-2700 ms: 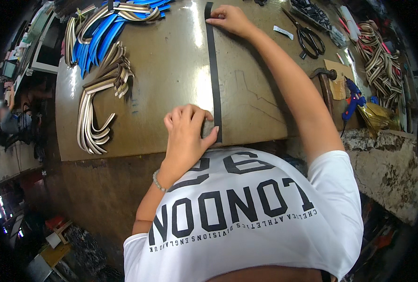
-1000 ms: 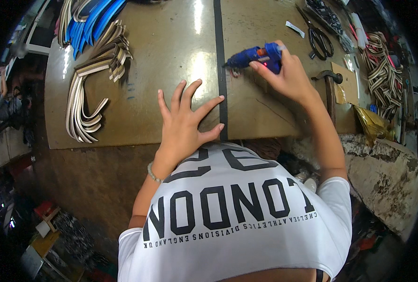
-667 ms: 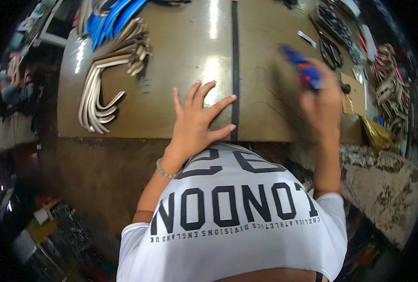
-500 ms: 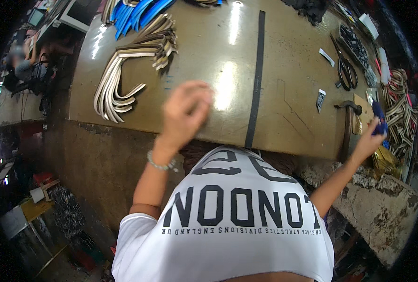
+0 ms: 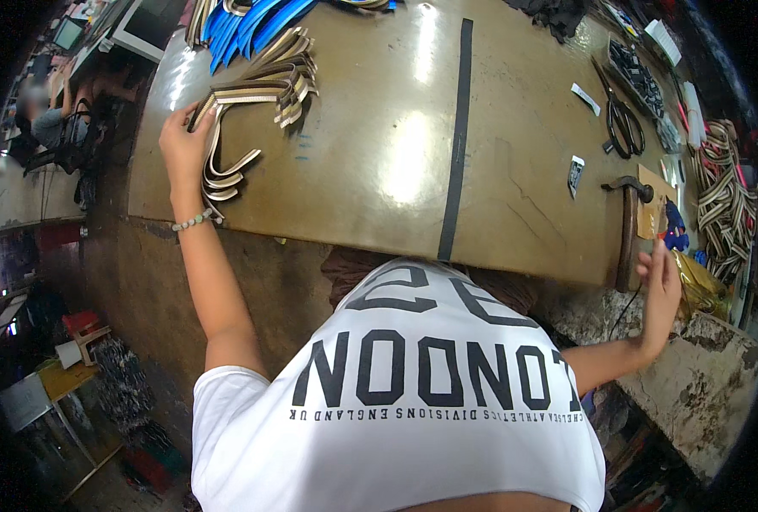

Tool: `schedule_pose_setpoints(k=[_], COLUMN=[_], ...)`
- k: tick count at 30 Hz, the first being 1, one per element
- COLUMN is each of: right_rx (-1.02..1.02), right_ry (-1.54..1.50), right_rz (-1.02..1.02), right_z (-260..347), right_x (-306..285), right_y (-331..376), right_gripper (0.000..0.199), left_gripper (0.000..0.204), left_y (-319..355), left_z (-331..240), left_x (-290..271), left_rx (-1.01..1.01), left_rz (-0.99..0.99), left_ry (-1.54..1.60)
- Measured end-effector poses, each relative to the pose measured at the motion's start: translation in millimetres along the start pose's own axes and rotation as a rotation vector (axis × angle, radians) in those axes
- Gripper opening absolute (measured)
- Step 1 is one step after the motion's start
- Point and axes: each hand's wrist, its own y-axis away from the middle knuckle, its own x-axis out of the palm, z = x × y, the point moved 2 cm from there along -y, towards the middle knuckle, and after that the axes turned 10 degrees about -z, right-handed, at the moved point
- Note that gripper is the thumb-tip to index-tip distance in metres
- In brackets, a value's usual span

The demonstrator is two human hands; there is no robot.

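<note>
Two bare hands stand well apart, one on each side of the black strip [image 5: 457, 141], which lies lengthwise on the surface [image 5: 353, 183], its near end at the front edge by the shirt [image 5: 447, 375]. A careless lean could push that end out of line.

Nearest, right of the strip, the right hand [image 5: 665, 286] has its fingers loosely parted, not wrapped around anything; whether a fingertip brushes the glue gun [image 5: 675, 226] just beyond, I cannot tell. Its nozzle is hard to make out; if hot, it could mark the gold plastic bag [image 5: 705, 288] or cardboard [image 5: 651, 205] near it. The hammer [image 5: 628, 218] stands between strip and gun.

Farther away, left of the strip, the left hand [image 5: 184, 149] has thumb and fingers at the bend of the striped straps [image 5: 246, 92]; whether they are clamped is unclear. The straps are nested, so tugging one could drag others along or tip the pile toward the edge.

Farthest, upper left of the strip, lie blue straps [image 5: 255, 32].
</note>
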Motion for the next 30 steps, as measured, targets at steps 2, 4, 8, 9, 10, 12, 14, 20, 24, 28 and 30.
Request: schedule_pose_setpoints(k=[2, 4, 8, 9, 10, 12, 14, 20, 24, 28, 30], right_rx=[-0.221, -0.420, -0.940, -1.103, -1.178, -1.107, -0.797, -0.266, -0.522, -0.583, -0.627], right_ry=[0.015, -0.001, -0.347, -0.397, -0.487, -0.725, -0.998, -0.679, -0.380, -0.335, -0.338], right_rz=[0.048, 0.080, 0.078, 0.087, 0.089, 0.231, 0.490, 0.612, 0.389, 0.351, 0.330], right_z=[29, 60, 139, 157, 172, 185, 181, 131, 119, 108, 104], right_x=[22, 43, 95, 106, 119, 131, 139, 173, 208, 221, 221], right_y=[7, 15, 44, 52, 55, 65, 70, 69, 64, 63, 64], right_gripper=[0.044, 0.036, 0.036, 0.037, 0.038, 0.036, 0.032, 0.024, 0.023, 0.022, 0.021], left_gripper=[0.032, 0.025, 0.014, 0.013, 0.016, 0.018, 0.017, 0.019, 0.022, 0.024, 0.024], left_y=[-6, -7, 23, 34, 45, 51, 53, 90, 113, 121, 122], left_z=[-25, -69, -194, -224, -247, -277, -288, -268, -252, -246, -246], left_x=[-15, -40, -95, -105, -113, -119, -114, -33, 16, 31, 32], left_rx=[-0.138, -0.164, 0.138, 0.335, 0.368, 0.391, 0.360, -0.036, -0.054, -0.109, -0.103], left_rz=[0.003, 0.031, 0.234, 0.274, 0.350, 0.422, 0.421, 0.578, 0.632, 0.679, 0.681], left_ry=[0.124, 0.390, 0.809, 0.869, 0.901, 0.962, 1.027, 0.823, 0.747, 0.708, 0.687])
